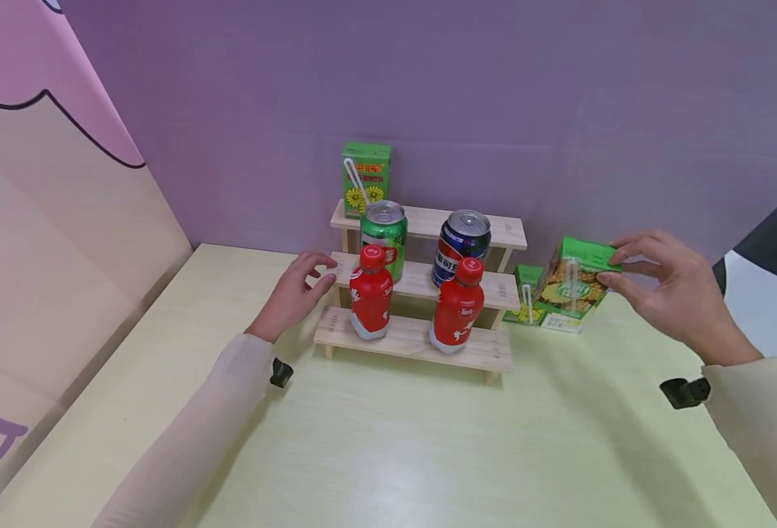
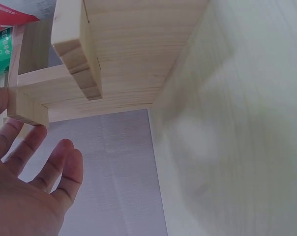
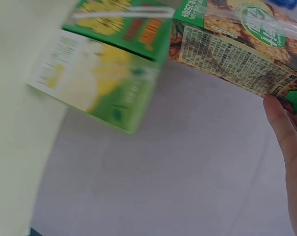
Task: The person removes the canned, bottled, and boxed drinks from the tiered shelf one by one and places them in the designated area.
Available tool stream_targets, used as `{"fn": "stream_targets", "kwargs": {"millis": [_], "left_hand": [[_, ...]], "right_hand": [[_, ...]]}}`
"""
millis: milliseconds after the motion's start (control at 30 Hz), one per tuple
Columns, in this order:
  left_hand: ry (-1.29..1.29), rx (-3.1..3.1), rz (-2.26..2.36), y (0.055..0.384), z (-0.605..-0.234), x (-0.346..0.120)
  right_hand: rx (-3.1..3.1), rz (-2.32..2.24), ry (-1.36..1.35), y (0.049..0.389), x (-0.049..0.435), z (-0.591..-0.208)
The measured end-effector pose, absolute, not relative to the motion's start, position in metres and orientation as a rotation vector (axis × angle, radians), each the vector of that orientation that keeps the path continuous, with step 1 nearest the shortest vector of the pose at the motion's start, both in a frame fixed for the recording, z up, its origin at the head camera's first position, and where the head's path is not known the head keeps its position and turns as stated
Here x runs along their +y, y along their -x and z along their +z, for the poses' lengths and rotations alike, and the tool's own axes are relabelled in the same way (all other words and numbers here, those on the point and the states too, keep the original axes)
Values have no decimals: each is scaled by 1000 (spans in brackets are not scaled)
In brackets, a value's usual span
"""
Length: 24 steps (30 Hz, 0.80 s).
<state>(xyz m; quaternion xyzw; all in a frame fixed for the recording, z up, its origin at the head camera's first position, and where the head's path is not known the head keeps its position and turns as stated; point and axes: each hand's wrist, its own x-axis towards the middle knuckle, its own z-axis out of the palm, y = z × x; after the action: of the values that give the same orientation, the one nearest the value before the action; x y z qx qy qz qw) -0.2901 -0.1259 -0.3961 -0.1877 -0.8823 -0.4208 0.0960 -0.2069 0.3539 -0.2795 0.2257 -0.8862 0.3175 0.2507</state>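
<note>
My left hand is at the left end of a three-step wooden rack, pinching the end of its middle step between thumb and fingers. To the right of the rack, my right hand pinches a drink carton by its green top end. That carton is tilted, with pictures of brown-yellow fruit and a wrapped straw on its face. Close beside it, a green chrysanthemum drink carton and a white, yellow and green carton stand on the table, partly hidden in the head view.
Another chrysanthemum carton stands on the rack's top step. A green can and a dark blue can occupy the middle step. Two red bottles are on the lowest. A purple wall rises behind the table.
</note>
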Motion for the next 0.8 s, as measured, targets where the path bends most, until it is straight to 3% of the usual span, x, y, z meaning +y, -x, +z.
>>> {"fn": "stream_targets", "kwargs": {"millis": [800], "left_hand": [[552,-2609,-1251,289,-395,-126]], "right_hand": [[-2557,990,-588,214,353,-372]]}}
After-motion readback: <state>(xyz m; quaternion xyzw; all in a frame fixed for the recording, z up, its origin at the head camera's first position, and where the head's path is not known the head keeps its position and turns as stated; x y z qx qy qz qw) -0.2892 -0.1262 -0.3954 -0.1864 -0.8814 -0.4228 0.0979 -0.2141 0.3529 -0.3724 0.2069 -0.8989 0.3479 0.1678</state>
